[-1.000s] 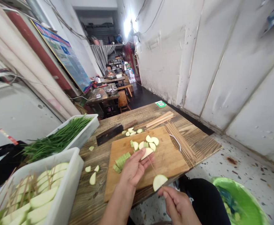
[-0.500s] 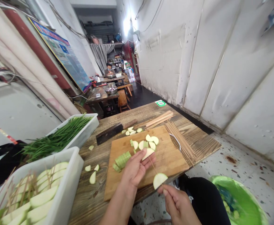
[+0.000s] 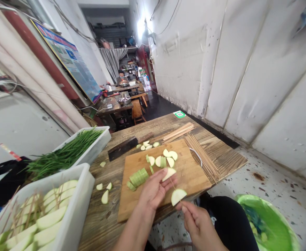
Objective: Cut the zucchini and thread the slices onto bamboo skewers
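My left hand is closed on a half-round zucchini slice, pale with a green rim, above the cutting board. A thin wooden skewer reaches that slice at its tip; how deep it goes in is hidden. Lower on the skewer sits a second half-round slice. My right hand pinches the skewer just below this slice, past the board's near edge. On the board lie a row of cut zucchini slices and several loose half-rounds.
Behind the board lies a cleaver. Bundled skewers and loose skewers lie right. White bins hold skewered slices and green chives. A green-lined tub stands on the floor; a person sits far back.
The two slices on the skewer have come a little closer together. My left hand has shifted slightly right and down, while the skewer's lower slice has risen slightly.
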{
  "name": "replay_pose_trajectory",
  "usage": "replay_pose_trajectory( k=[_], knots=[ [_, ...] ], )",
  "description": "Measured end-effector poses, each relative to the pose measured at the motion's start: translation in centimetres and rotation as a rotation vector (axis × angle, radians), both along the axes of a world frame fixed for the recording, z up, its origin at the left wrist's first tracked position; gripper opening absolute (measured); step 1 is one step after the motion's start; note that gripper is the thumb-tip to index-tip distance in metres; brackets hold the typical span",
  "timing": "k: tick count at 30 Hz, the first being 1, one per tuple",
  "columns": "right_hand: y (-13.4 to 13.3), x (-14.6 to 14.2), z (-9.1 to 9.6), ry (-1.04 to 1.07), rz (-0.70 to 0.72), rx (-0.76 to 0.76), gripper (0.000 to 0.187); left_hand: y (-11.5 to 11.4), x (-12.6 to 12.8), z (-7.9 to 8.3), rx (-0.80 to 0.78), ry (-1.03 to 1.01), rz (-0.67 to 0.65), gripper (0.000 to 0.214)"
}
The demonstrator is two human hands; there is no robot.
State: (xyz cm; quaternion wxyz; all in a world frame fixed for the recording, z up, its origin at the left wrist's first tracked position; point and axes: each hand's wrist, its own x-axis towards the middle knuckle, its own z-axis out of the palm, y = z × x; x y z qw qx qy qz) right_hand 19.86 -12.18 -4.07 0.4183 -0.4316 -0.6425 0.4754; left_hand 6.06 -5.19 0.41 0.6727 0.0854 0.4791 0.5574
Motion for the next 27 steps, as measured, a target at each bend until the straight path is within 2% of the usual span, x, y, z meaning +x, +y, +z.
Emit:
replay_pose_trajectory(
  k=[9,16,18,21,22,24,27],
  knots=[
    [1.1,-0.1,0.0,-0.059,-0.049,0.015,0.035,-0.1,1.2,-0.6,0.009,-0.009,0.006,0.006],
    [1.8,0.8,0.0,-0.06,-0.087,0.036,0.032,-0.9,2.9,-1.3,0.075,0.113,-0.182,0.017],
    [2.1,1.7,-0.1,-0.068,-0.119,0.036,0.032,-0.6,2.4,-1.3,0.181,0.301,-0.181,0.019],
    [2.6,3.3,-0.3,-0.065,-0.197,0.033,0.031,1.0,0.6,-1.0,0.462,0.794,-0.128,0.019],
    [2.7,3.7,-0.3,-0.059,-0.219,0.033,0.03,1.7,-0.1,-0.9,0.568,0.952,-0.164,0.023],
    [2.9,4.5,-0.3,-0.043,-0.235,0.035,0.029,3.4,-1.3,-0.7,0.726,1.232,-0.336,0.028],
    [2.9,5.0,-0.5,-0.024,-0.221,0.022,0.029,5.6,-1.9,-0.5,0.827,1.638,-0.697,0.028]
  ],
)
